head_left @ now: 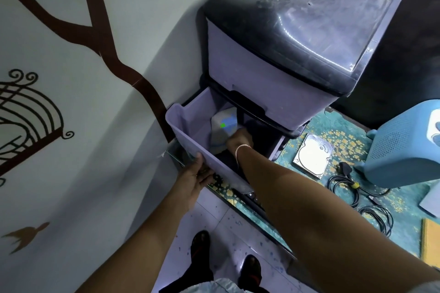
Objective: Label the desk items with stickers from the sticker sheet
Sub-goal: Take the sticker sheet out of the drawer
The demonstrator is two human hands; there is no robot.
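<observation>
A lilac plastic drawer [190, 135] is pulled out of a drawer unit with a black lid [307, 19] that stands on the desk. My left hand [195, 176] grips the drawer's front edge from below. My right hand [239, 141] reaches down inside the drawer and holds a pale sheet with a green patch and blue marks [223, 126]. Its fingers are partly hidden behind the sheet. On the desk to the right lie a bare hard drive [313, 154] and a blue speaker-like device [402, 145].
The desk [345, 131] has a teal floral cover under glass. Black cables [345, 185] lie coiled beside the hard drive. A yellow-brown board [431, 240] sits at the right edge. A wall with a tree decal is on the left, tiled floor [221, 219] below.
</observation>
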